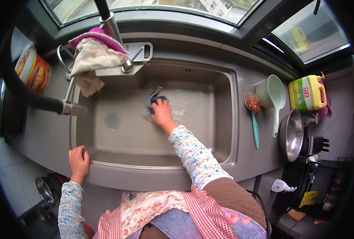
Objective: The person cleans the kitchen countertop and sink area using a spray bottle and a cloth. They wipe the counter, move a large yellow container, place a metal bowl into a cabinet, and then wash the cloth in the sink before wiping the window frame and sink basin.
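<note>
A wide metal sink [135,134] lies before me, its floor wet, with a round drain [111,121] at the left. My right hand [162,112] presses a dark blue cloth [155,100] onto the sink's floor near the middle. The cloth is slightly blurred. My left hand [79,161] rests on the counter at the sink's front left corner, fingers loosely curled, holding nothing that I can see. White and magenta cloths [96,56] hang over the faucet fittings [128,65] at the back left.
Right of the sink lie a scrub brush [256,128] with a teal handle, a pale green dipper [278,95], a yellow jug [307,93] and a metal bowl [293,136]. A black spout hose [30,98] arches over the left side. A red tub [37,73] stands back left.
</note>
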{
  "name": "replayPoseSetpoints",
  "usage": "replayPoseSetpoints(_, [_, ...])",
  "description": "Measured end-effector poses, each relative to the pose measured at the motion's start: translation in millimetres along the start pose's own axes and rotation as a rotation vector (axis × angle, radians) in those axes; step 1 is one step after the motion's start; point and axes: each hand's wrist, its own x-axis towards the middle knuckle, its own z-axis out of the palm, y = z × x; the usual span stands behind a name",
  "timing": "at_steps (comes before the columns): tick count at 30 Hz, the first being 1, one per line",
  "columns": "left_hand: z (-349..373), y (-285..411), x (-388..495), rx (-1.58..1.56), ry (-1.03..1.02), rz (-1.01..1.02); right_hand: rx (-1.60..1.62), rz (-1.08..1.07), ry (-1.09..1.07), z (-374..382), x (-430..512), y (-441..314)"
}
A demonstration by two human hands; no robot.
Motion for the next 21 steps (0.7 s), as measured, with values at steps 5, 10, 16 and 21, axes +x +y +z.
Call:
replayPoseSetpoints(5, [2.2, -1.3, -1.5, -0.010, 0.050, 0.035, 0.045, -0.296, -0.227, 17.0, -32.9, -37.1])
replayPoseSetpoints(10, [2.0, -2.0, -1.4, -0.028, 0.077, 0.022, 0.210, -0.559, -0.563, -0.7, -76.9, -30.7])
replayPoseSetpoints(16, [3.7, -4.1, -2.1, -0.051, 0.085, 0.013, 0.325, -0.463, -0.918, -40.5, -127.5, 37.2])
replayPoseSetpoints(21, [1.7, -4.2, -2.7, -0.082, 0.071, 0.005, 0.170, -0.327, -1.014, -83.3, -143.1, 97.7])
